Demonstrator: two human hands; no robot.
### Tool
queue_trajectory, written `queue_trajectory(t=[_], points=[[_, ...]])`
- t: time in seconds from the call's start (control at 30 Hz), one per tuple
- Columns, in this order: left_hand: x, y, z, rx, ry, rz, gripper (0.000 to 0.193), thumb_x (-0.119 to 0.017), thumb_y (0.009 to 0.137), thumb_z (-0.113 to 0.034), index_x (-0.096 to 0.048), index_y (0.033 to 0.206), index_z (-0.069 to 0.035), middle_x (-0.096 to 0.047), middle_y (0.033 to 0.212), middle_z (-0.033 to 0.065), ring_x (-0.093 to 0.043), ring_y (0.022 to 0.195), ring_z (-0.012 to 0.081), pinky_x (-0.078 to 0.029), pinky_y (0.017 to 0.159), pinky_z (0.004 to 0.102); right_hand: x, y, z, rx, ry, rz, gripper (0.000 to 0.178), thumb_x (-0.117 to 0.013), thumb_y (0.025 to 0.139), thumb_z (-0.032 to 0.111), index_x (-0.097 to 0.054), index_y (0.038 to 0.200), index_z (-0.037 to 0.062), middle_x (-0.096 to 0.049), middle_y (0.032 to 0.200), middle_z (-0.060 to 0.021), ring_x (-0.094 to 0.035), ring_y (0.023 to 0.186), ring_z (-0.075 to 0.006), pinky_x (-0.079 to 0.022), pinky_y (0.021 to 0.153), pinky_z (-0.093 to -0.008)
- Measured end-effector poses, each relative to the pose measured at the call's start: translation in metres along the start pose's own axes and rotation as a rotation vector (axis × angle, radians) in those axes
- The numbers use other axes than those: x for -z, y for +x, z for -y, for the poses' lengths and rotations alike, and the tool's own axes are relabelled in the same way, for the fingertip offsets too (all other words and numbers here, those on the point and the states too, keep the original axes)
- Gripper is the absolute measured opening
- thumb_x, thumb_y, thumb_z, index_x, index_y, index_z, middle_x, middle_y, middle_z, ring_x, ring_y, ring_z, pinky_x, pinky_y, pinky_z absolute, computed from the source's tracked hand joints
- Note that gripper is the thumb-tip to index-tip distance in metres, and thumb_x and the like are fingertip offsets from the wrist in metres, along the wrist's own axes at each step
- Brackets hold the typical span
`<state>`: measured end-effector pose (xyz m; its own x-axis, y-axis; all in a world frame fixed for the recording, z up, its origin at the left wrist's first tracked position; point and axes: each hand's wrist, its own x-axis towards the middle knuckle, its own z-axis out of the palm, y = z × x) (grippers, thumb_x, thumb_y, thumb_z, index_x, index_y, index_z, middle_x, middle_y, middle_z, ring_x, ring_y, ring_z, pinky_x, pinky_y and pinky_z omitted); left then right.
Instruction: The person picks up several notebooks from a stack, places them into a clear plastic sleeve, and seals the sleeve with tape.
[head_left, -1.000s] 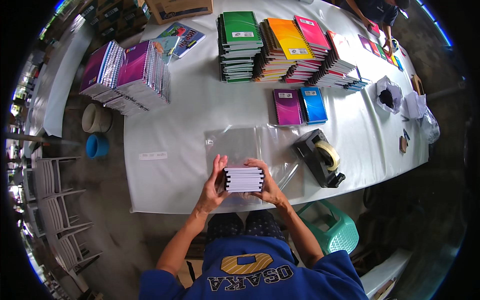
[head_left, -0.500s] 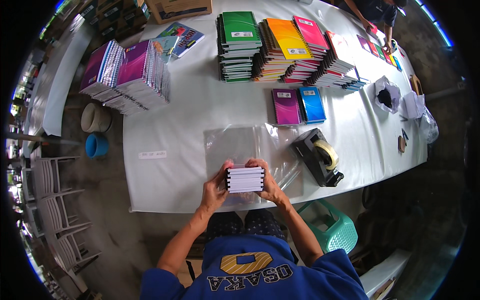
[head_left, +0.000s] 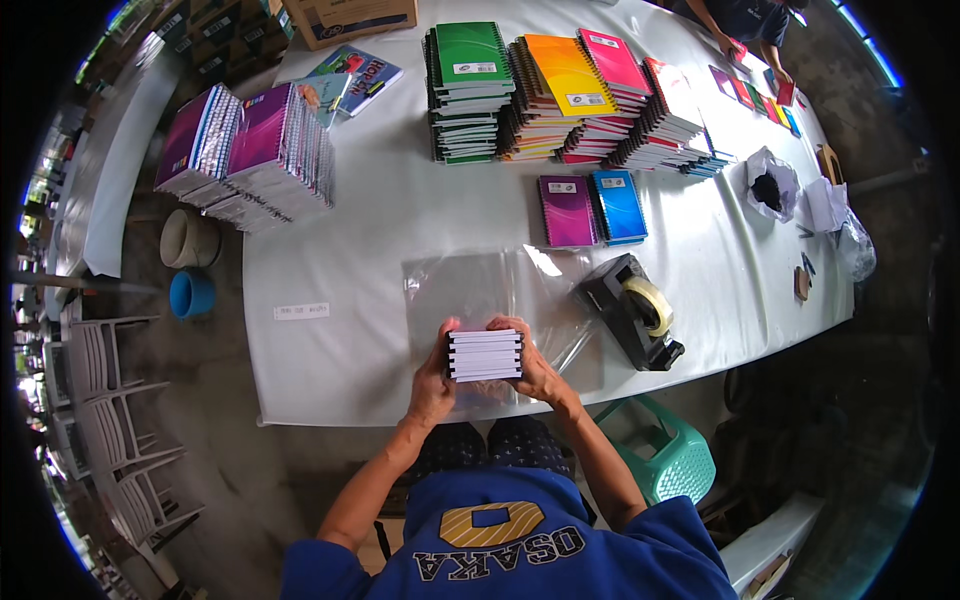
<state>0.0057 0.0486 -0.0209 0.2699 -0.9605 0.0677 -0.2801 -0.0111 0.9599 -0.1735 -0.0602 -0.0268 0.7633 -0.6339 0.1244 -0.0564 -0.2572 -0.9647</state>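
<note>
Between my two hands is a short stack of small spiral notebooks, its white page edges facing me. My left hand grips the stack's left side, and my right hand is wrapped round the right side. Beneath them, clear plastic sheets or bags lie flat on the white-covered table. A black tape dispenser with a roll of tape stands to the right of the plastic. Just beyond lie a purple notebook and a blue notebook, side by side.
Tall notebook stacks in green, orange and pink stand at the back. Wrapped purple notebooks are piled at left. A co-worker's hand is at far right, near a row of coloured notebooks. A green stool stands below the table edge.
My hands keep hold of the notebook stack, which looks slightly more level and squared. At the far right, the co-worker's hand now holds a small red item over the notebook row.
</note>
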Motion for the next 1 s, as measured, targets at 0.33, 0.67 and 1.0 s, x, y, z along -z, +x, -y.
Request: queue_trajectory(t=[0.33,0.67,1.0], points=[[0.006,-0.005,0.01,0.182,-0.07,0.038,0.07,-0.063,0.086,-0.003,-0.032,0.148,-0.008,-0.053,0.137,0.0176,-0.055,0.123,0.03,-0.047,0.1,0.0327,0.003,0.0,0.002,-0.048,0.022,0.015,0.077,-0.074,0.073,0.0,-0.03,0.136,0.0019,-0.045,0.128,-0.0163,-0.047,0.119,-0.0272,-0.039,0.102,-0.0375],[-0.016,0.067,-0.02,0.386,-0.109,0.181,0.06,-0.06,0.094,-0.029,-0.041,0.138,0.008,-0.068,0.096,0.0193,-0.066,0.085,0.0214,-0.051,0.078,0.0331,0.051,0.03,0.033,-0.603,0.309,-0.187,0.068,-0.075,0.081,0.035,-0.05,0.13,-0.0044,-0.062,0.116,-0.0172,-0.058,0.109,-0.024,-0.042,0.097,-0.0341],[-0.041,0.056,0.012,0.417,0.019,0.106,0.068,-0.065,0.09,-0.03,-0.039,0.138,0.011,-0.066,0.076,0.0121,-0.061,0.065,0.0136,-0.05,0.063,0.0302,0.044,0.014,0.017,-0.645,-0.194,-0.215,0.069,-0.074,0.081,0.041,-0.054,0.125,-0.008,-0.058,0.109,-0.0215,-0.061,0.1,-0.0324,-0.047,0.088,-0.0393]])
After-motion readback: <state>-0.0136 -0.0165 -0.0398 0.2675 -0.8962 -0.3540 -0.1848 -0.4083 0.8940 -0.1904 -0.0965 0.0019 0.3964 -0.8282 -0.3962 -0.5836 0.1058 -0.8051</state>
